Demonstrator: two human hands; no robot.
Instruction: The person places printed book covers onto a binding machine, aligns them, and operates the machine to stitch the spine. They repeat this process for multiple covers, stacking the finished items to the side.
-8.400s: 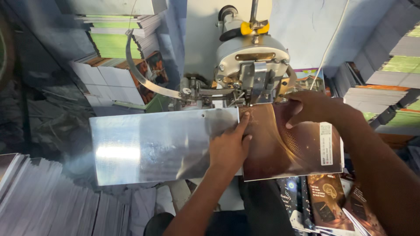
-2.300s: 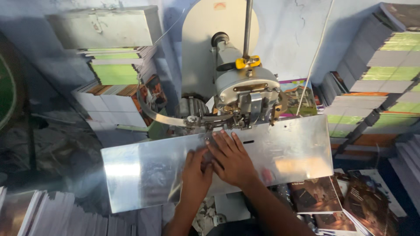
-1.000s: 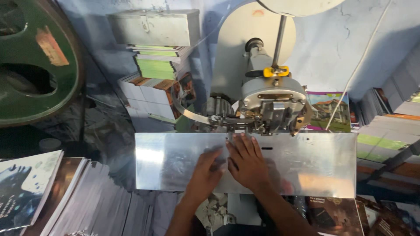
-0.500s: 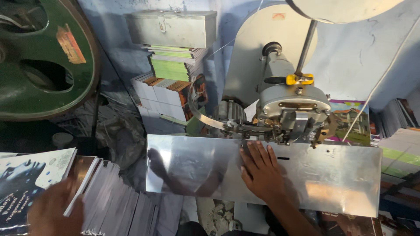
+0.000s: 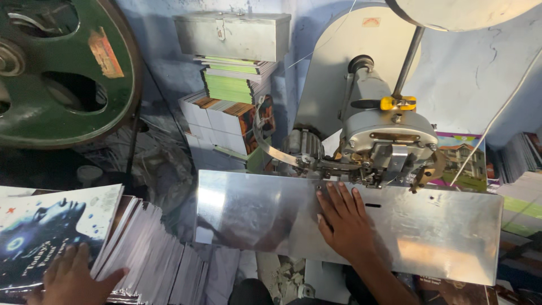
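Nearest, at the lower left, the left hand [image 5: 70, 279] lies flat on the dark blue glossy booklet cover [image 5: 42, 231] topping a fanned stack of white-edged booklets [image 5: 152, 257], its fingers [image 5: 79, 257] spread and gripping nothing. Further in, the right hand [image 5: 344, 223] rests palm down on the shiny sheet-metal bench plate [image 5: 440, 237], fingers extended, holding nothing. Just beyond its fingertips stands the grey metal stitching machine head [image 5: 387, 138]. Farther back, piled green and orange booklets [image 5: 228, 104] sit under a grey metal box [image 5: 231, 35]; a large green flywheel [image 5: 62, 68] fills the upper left

Head-worn view, close, steeply down over metal plate [image 5: 429, 237]
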